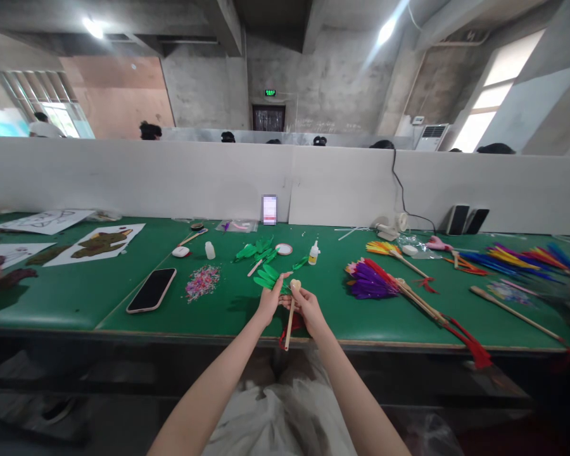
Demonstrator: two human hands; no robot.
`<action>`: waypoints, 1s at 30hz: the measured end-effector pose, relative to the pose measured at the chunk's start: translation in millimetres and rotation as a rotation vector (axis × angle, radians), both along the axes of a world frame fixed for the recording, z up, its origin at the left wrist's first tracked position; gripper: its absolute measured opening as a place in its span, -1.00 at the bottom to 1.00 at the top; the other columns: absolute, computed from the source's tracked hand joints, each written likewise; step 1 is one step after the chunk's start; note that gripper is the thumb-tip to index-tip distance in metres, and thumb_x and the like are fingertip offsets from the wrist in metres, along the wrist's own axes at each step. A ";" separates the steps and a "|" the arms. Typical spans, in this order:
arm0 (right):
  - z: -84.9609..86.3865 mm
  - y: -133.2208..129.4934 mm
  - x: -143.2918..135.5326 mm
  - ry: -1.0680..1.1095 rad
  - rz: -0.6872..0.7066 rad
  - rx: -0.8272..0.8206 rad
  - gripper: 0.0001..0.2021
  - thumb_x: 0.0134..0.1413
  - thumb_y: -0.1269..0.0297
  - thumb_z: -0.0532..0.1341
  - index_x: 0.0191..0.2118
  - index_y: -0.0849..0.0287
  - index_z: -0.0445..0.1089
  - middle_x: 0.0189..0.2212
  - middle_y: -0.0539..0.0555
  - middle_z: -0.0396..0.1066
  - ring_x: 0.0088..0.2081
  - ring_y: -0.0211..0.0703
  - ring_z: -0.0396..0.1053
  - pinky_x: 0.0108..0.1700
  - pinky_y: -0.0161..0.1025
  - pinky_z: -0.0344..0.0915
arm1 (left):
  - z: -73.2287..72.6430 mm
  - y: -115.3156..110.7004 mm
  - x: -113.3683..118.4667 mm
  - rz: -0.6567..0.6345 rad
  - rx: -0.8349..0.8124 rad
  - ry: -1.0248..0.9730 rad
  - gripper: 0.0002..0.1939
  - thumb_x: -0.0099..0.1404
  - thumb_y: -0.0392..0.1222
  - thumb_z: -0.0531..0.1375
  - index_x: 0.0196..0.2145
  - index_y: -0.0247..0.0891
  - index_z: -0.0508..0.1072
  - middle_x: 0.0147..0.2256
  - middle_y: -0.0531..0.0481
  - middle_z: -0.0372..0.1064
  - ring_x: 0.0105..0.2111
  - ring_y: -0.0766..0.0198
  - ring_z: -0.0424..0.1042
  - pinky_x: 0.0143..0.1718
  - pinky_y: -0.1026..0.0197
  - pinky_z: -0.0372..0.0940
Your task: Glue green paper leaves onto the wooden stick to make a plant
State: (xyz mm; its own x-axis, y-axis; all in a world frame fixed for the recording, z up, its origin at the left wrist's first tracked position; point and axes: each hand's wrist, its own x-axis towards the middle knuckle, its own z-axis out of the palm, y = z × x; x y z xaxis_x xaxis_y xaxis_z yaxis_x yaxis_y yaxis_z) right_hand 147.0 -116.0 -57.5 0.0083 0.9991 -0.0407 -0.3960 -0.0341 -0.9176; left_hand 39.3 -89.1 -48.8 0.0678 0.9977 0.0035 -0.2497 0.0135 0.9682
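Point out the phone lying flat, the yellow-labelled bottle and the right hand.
Phone (152,291): head view, dark screen.
Yellow-labelled bottle (313,257): head view, label.
Right hand (310,309): head view, back of hand.

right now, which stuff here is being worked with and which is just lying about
In use, or seemingly so:
- green feathers, left hand
- wooden stick, right hand
- loose green feathers, likely
- yellow-labelled bottle, likely

Apparently just lying about:
- large phone
- purple feather bundle
- small fan
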 end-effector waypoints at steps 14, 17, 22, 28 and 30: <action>-6.5 1.8 2.0 0.072 0.043 -0.020 -0.59 -0.25 0.04 0.36 -0.30 0.24 0.41 -0.56 0.00 0.47 -0.54 -0.25 0.43 -0.39 -0.32 0.39 | -3.8 1.1 -1.1 -0.011 0.018 0.031 -0.48 0.10 0.11 0.18 -0.07 -0.28 0.45 -0.28 -0.12 0.48 -0.52 0.36 0.38 -0.56 0.35 0.29; -6.7 1.6 2.1 0.076 0.043 -0.017 -0.58 -0.26 0.05 0.36 -0.29 0.25 0.41 -0.56 0.00 0.47 -0.54 -0.25 0.42 -0.39 -0.31 0.39 | -4.1 1.5 -1.6 -0.020 0.024 0.031 -0.52 0.11 0.09 0.18 -0.11 -0.28 0.47 -0.28 -0.12 0.48 -0.47 0.32 0.41 -0.47 0.32 0.33; -3.1 -1.3 1.3 0.081 0.043 -0.013 -0.57 -0.27 0.05 0.37 -0.28 0.25 0.41 -0.57 -0.02 0.45 -0.56 -0.27 0.41 -0.39 -0.31 0.38 | -2.0 0.1 -1.0 -0.025 0.026 0.031 -0.53 0.11 0.09 0.18 -0.12 -0.29 0.48 -0.28 -0.14 0.48 -0.43 0.27 0.43 -0.41 0.27 0.35; -2.0 -2.0 1.7 0.080 0.043 -0.015 -0.57 -0.29 0.04 0.38 -0.29 0.25 0.42 -0.56 -0.02 0.46 -0.56 -0.26 0.41 -0.38 -0.29 0.39 | -0.4 -2.0 -0.5 -0.010 0.039 0.037 -0.52 0.09 0.08 0.19 -0.14 -0.32 0.49 -0.20 -0.15 0.46 -0.38 0.24 0.43 -0.53 0.33 0.31; -2.5 -1.5 1.9 0.080 0.040 -0.014 -0.57 -0.30 0.04 0.38 -0.30 0.25 0.42 -0.56 -0.02 0.46 -0.56 -0.27 0.41 -0.38 -0.30 0.39 | -1.0 -2.0 -0.7 -0.013 0.032 0.041 -0.52 0.10 0.08 0.19 -0.13 -0.31 0.48 -0.20 -0.14 0.46 -0.42 0.26 0.42 -0.55 0.33 0.30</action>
State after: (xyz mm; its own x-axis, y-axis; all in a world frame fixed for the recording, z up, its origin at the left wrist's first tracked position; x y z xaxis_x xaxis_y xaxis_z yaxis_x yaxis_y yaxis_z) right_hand 148.9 -117.5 -60.0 -0.0354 0.9979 -0.0540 -0.4658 -0.0643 -0.8826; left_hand 38.6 -91.1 -49.8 0.0810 0.9962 0.0320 -0.2096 -0.0143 0.9777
